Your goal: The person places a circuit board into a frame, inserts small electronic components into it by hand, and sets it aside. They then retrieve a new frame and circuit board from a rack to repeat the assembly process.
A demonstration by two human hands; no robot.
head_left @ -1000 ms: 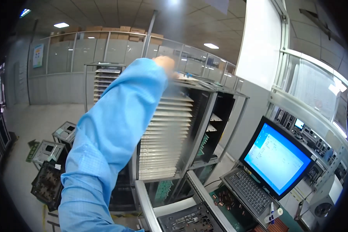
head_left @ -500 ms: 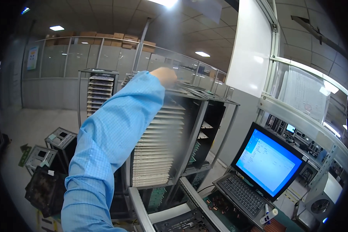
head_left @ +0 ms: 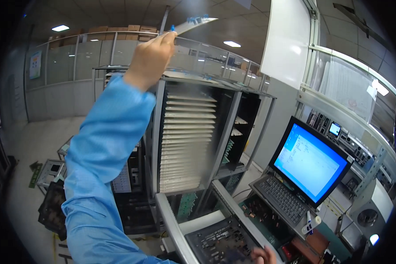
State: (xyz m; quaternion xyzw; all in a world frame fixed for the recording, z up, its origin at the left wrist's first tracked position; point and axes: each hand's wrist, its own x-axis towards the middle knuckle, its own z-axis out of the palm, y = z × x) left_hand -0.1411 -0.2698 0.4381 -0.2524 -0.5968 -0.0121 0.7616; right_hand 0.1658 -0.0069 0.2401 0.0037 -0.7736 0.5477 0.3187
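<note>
My left hand [head_left: 152, 59], in a light blue sleeve, is raised over the top of a tall rack. Its fingers are closed on the edge of a thin, pale circuit board [head_left: 194, 25] with blue parts along its upper side. Below the board, the magazine rack [head_left: 160, 145] holds a stack of several pale boards [head_left: 187, 145] in its slots. My right hand [head_left: 263, 255] just enters at the lower edge, beside a black fixture tray [head_left: 220, 242]. Its fingers are bent and blurred, and most of the hand is cut off.
A monitor [head_left: 310, 160] with a keyboard [head_left: 280, 200] stands on the right, a white-capped marker [head_left: 311, 224] near it. Metal rails [head_left: 174, 229] run beside the tray. Another rack compartment [head_left: 235, 145] holds more boards. A dark crate [head_left: 53, 211] sits on the floor at left.
My left hand has moved up and left from the rack top, now with a circuit board in view in it. My right hand has come into view at the bottom. The view has shifted slightly.
</note>
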